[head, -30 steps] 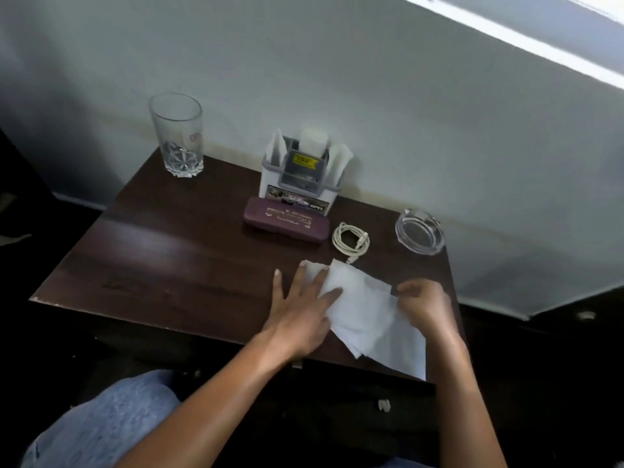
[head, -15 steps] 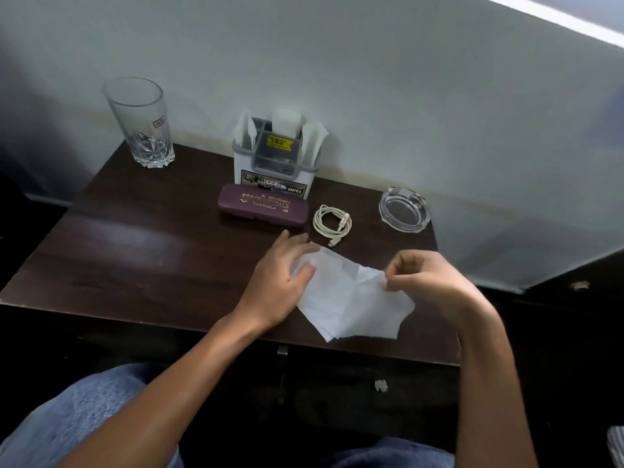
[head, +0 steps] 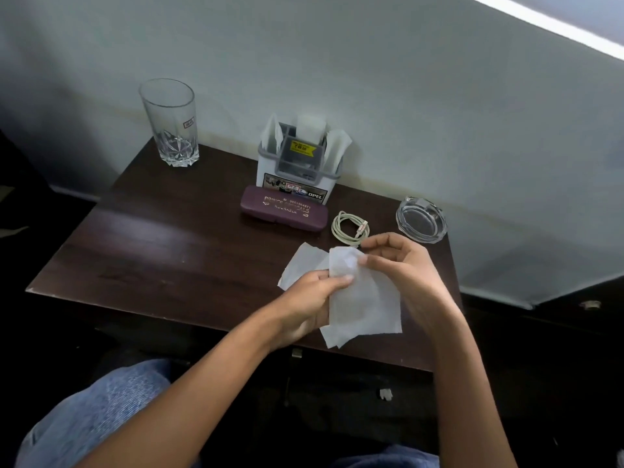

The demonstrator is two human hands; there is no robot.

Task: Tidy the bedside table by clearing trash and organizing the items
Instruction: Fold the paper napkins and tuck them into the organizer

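A white tissue [head: 361,302] is lifted off the dark wooden bedside table [head: 162,251] near its front right. My left hand [head: 307,305] grips the tissue's left side with thumb on top. My right hand [head: 401,265] pinches its upper edge between fingertips. Part of the tissue hangs down over the table's front edge. Behind my hands lie a maroon glasses case [head: 283,207], a coiled white cable [head: 349,228] and a glass ashtray [head: 422,219]. A white organizer box [head: 297,163] with tissues in it stands at the wall.
A tall empty drinking glass [head: 170,123] stands at the table's back left corner. The wall runs right behind the table. A small white scrap [head: 385,394] lies on the dark floor below the table front. My blue-jeaned knee [head: 91,410] is at lower left.
The tissue was flat on the table under my left palm; both hands have now gathered it and raised it. My right hand moved up and left to the tissue's top edge.
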